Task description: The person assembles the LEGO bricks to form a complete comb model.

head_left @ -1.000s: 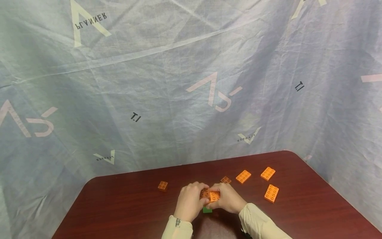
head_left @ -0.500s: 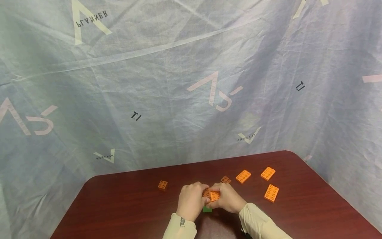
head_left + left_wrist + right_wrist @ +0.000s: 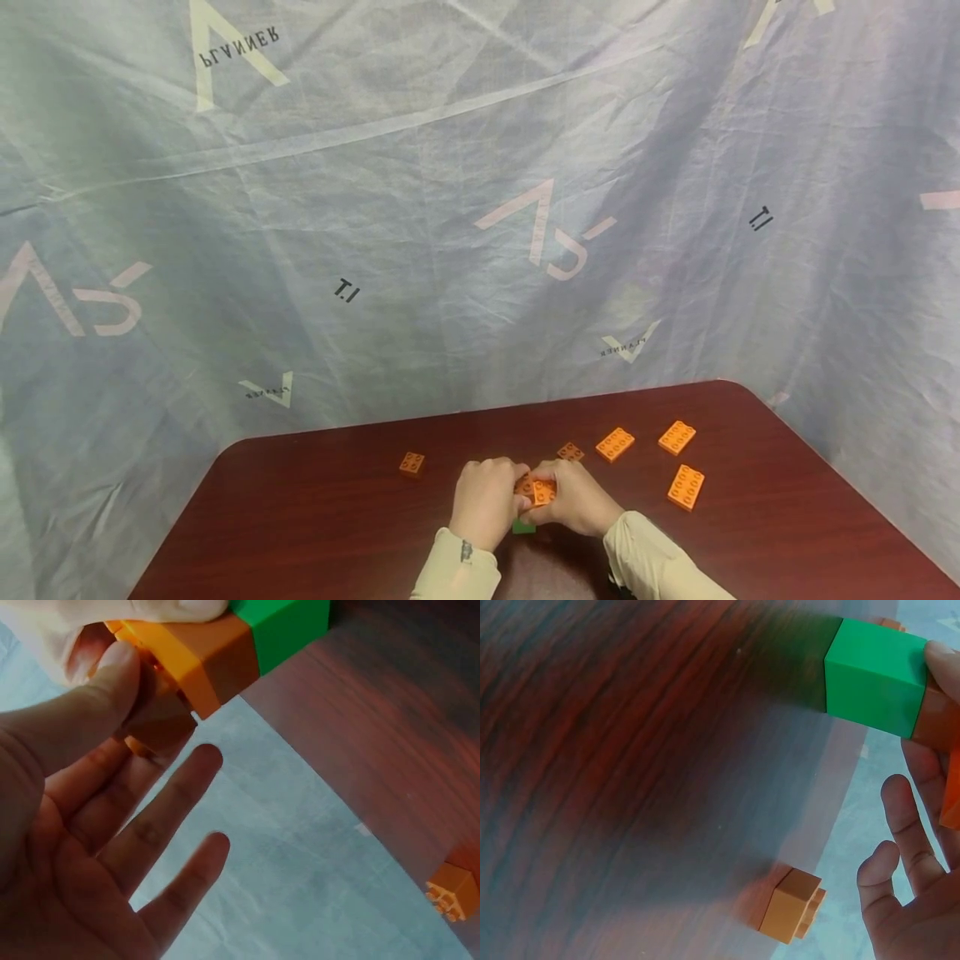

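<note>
Close together above the table, my two hands work on a stack of toy building bricks. The stack has a green brick (image 3: 874, 675) at its bottom, then a brown brick (image 3: 225, 656), then an orange brick (image 3: 545, 492). My left hand (image 3: 486, 504) pinches another brown brick (image 3: 161, 716) between thumb and fingers. That brick lies against the studded top of the orange one, slightly tilted, with a gap showing at one edge. My right hand (image 3: 583, 500) grips the stack from the right side. Fingers partly hide the bricks in the head view.
A small brown brick (image 3: 412, 464) lies on the dark red table (image 3: 315, 500) to the left. Another brown brick (image 3: 571, 452) sits just behind my right hand. Three flat orange bricks, the nearest an orange plate (image 3: 686, 487), lie to the right. A printed cloth (image 3: 420, 250) hangs behind.
My left hand has shifted slightly right with its brown brick, toward the orange one. My right hand has kept its grip on the stack, and the head view has turned a little.
</note>
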Demonstrator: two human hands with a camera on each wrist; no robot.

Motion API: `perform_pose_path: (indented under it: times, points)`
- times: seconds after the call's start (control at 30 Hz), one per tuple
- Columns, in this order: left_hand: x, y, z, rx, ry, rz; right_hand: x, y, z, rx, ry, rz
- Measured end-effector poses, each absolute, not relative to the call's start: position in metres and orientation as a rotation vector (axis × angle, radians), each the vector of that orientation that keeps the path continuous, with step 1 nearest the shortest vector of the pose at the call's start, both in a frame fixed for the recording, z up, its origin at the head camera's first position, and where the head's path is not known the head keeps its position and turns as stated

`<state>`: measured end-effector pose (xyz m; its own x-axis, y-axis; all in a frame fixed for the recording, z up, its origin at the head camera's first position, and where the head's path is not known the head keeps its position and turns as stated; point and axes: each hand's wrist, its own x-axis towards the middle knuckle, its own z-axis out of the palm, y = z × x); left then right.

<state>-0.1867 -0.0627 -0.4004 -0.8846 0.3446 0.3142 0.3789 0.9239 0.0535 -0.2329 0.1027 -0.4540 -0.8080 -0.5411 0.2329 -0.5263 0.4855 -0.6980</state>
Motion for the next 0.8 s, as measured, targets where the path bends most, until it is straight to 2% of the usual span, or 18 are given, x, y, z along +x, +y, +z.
perform_pose_path:
  times: [0.53,0.8]
  points:
    - [-0.1836,-0.0534,-0.3993,-0.455,-2.808,0.091,-0.2302,0.1013,-0.4501,-0.991,2.734,-1.211]
    - [-0.1882,-0.0599,-0.4052,-0.428,-2.867,-0.175,-0.2296,0.1016,-0.4513,-0.981,2.730,-1.216]
